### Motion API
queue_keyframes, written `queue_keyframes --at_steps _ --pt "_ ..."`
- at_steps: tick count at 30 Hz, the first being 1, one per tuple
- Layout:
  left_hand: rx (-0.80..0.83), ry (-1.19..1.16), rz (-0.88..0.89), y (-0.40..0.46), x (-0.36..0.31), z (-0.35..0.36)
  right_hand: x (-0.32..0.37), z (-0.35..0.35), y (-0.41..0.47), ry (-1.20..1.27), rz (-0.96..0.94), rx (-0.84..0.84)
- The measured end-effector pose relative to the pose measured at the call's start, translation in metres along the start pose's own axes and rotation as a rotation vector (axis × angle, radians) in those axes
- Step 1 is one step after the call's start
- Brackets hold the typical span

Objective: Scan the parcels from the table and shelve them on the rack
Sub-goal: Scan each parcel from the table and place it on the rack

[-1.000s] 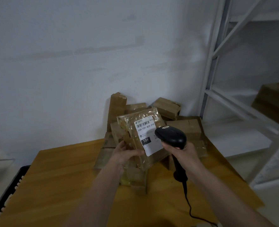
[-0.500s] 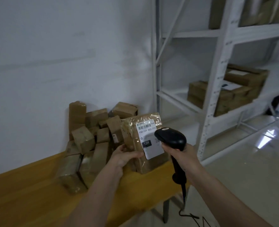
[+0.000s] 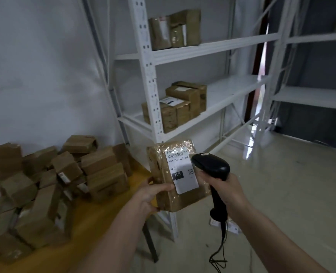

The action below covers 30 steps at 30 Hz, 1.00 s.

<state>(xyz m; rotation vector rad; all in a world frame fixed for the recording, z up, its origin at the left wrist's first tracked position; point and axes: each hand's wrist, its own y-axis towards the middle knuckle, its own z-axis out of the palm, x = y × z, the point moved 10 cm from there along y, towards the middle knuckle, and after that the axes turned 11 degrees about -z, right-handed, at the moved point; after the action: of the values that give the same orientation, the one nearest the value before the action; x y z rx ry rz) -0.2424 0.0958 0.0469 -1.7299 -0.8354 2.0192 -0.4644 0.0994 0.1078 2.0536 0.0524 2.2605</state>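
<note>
Holding parcel [image 3: 173,175] in left hand [image 3: 149,196], scanner [image 3: 212,170] in right hand [image 3: 225,191]

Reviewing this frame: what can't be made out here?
- Head view: the scanner head covers the right edge of the label on the held parcel.
- Small print and QR code: too small to read.
- Parcel pile on the table: motion-blurred, cut by the left edge.
- Whether the scan registered: not shown.
</note>
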Motion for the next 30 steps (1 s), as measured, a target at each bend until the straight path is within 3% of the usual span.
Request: queue_keyframes --at_steps 7,16,30 --pt "0.005 0.033 -0.050 0.000 0.019 0.070 -0.004 -0.088 -0.007 -0.007 0.021 -0.110" --pt "0.054 0.110 -0.065 0.030 -0.006 0.132 -0.014 -0.145 0.028 0.037 0.016 -0.228" --pt "0.116 0.100 -0.019 0.163 -0.125 0.222 -0.001 -0.179 0.217 -0.043 -0.053 -0.249"
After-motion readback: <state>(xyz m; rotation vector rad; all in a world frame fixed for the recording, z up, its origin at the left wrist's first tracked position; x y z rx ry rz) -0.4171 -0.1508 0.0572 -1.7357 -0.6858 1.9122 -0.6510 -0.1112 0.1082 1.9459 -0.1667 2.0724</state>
